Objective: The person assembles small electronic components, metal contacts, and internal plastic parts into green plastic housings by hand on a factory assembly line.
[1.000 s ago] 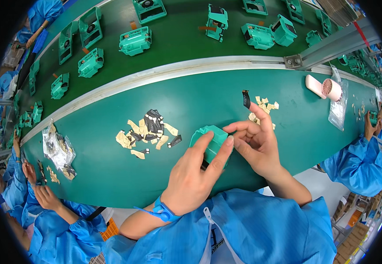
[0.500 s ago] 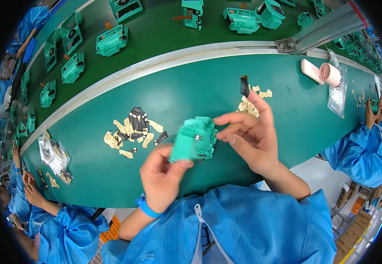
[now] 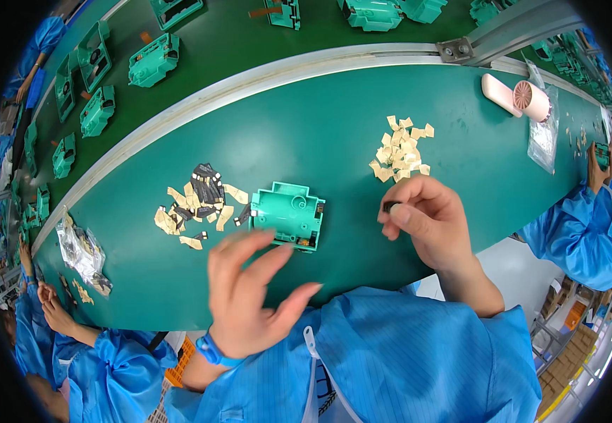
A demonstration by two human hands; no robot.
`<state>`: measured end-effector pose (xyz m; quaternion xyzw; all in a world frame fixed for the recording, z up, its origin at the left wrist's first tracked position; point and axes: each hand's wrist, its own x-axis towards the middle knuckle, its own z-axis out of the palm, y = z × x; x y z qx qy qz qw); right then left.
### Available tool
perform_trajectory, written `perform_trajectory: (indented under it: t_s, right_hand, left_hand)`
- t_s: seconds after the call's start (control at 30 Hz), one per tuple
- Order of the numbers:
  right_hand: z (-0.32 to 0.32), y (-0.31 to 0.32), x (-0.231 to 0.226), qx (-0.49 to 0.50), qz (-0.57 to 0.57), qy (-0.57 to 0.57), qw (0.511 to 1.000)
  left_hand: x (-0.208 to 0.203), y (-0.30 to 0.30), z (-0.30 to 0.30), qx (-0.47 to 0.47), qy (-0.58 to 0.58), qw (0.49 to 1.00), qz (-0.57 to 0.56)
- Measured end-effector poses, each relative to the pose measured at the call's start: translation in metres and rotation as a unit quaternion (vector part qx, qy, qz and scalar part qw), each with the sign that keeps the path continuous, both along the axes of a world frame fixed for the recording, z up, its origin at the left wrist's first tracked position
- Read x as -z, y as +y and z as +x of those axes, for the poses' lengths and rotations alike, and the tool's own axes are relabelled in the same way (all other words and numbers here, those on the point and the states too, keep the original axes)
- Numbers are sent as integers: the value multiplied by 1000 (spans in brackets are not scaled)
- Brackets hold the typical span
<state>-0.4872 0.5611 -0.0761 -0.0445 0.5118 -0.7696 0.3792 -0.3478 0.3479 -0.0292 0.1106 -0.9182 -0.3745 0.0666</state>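
On the green worktop lies a green plastic housing (image 3: 288, 213), its hollow inner side facing up. Just in front of it is my left hand (image 3: 253, 292), fingers spread and holding nothing; its fingertips overlap the near edge of the housing, and whether they touch cannot be told. My right hand (image 3: 429, 225), to the right of the housing, pinches a small black strip (image 3: 391, 206) between thumb and fingers; most of the strip is hidden. Beyond the left hand sits a mixed pile of black strips (image 3: 207, 187) and cream paper pieces (image 3: 227, 215).
Cream paper scraps (image 3: 399, 151) form another pile beyond my right hand. A pink handheld fan (image 3: 530, 100) lies by a clear plastic bag (image 3: 544, 141). A silvery bag (image 3: 82, 247) is at left. Behind a metal rail (image 3: 249, 77), a belt (image 3: 221, 39) carries several green housings. Co-workers sit on both sides.
My left hand has let go of the housing, which now rests on the worktop. The black strip, earlier at my right index fingertip, is now pinched lower down. Housings on the belt appear farther left.
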Motion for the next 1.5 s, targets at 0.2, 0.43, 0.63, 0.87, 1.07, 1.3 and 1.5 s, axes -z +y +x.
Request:
perform_trajectory:
  t_s: [0.2, 0.43, 0.63, 0.87, 1.07, 1.3, 1.5]
  right_hand:
    - [-2, -4, 5, -118, 46, -104, 986]
    - [-10, -21, 1, -135, 87, -96, 982]
    - [-11, -24, 0, -149, 101, -90, 980]
    - [-8, -27, 0, -145, 111, -79, 980]
    - [-14, -21, 7, -59, 38, -71, 995]
    - [-17, -33, 12, -8, -102, -38, 994]
    - [-3, 5, 17, -22, -43, -14, 999]
  left_hand:
    - [36, 5, -19, 58, 88, 994, -40]
    - [44, 10, -16, 40, 98, 994, -33]
    - [51, 18, -8, -44, 110, 991, -58]
    - [53, 22, -6, -55, 113, 990, -64]
    - [52, 26, -12, -86, 57, 994, -35]
    - [47, -9, -33, 98, 36, 992, 68]
    - [30, -28, -57, 337, 60, 940, -6]
